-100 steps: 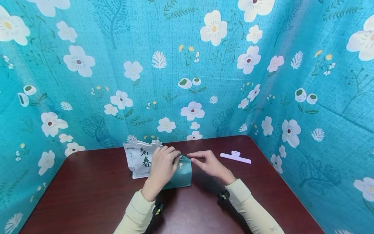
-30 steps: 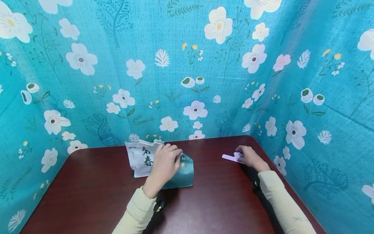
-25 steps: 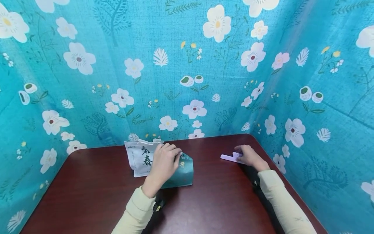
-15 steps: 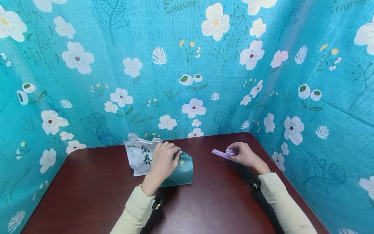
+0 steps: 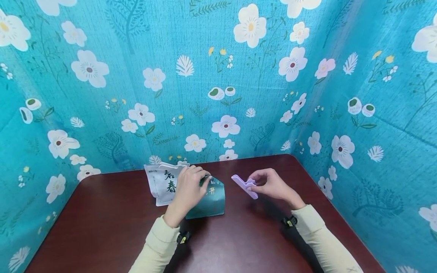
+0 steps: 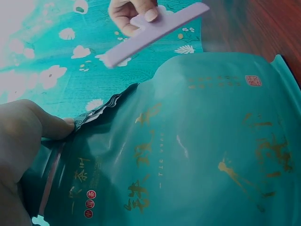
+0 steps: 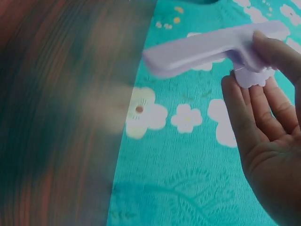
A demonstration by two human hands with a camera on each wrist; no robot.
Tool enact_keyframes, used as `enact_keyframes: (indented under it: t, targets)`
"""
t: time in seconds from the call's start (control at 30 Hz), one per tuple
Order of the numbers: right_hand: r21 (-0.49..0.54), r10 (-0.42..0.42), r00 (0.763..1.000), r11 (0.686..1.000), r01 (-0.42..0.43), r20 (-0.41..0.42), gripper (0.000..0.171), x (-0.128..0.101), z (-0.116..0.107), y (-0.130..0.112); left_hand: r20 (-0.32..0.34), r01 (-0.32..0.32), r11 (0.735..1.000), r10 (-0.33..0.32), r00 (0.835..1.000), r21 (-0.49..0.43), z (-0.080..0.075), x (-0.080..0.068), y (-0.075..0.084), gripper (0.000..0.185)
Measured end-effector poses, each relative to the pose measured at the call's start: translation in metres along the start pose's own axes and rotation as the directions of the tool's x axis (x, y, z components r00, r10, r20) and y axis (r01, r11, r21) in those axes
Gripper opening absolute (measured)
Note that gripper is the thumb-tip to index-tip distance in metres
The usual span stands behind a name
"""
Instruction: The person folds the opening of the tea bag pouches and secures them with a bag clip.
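Teal tea pouch (image 5: 208,199) stands under the left hand (image 5: 187,189), which pinches its folded top; the right hand (image 5: 269,185) grips a lilac sealing clip (image 5: 244,186) just beside it (off the counter (image 5: 239,242)). If that pinch loosens, the fold could spring open.

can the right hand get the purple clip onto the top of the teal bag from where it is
Probably yes. The right hand holds the purple clip in the air just beside the teal bag, with nothing between them. The left hand pinches the bag's folded top, so it may crowd one end.
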State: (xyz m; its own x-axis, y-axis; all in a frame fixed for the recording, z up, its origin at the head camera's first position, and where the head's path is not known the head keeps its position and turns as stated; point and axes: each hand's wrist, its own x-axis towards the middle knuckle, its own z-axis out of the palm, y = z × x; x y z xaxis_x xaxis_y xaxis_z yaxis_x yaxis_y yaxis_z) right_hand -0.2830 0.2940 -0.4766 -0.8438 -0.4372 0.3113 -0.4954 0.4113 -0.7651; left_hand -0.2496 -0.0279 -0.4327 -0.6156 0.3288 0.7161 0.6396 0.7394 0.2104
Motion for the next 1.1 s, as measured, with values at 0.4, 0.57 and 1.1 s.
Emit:
enact_keyframes:
  t: [0.4,0.57,1.1]
  targets:
    - [0.061,-0.052,0.998,0.997,0.055,-0.047,0.035,0.015,0.026,-0.023,-0.019,-0.017,1.0,0.017,1.0,0.004,-0.002,0.004,0.0,0.004]
    - [0.087,-0.077,0.996,0.993,0.082,-0.055,0.033,0.015,0.026,-0.048,-0.014,-0.019,1.0,0.019,1.0,0.006,0.0,0.001,0.0,0.005]
    - [0.045,-0.126,0.988,0.99,0.13,-0.086,0.03,0.018,0.032,-0.061,-0.017,-0.024,1.0,0.024,1.0,0.005,0.001,0.001,-0.002,0.005]
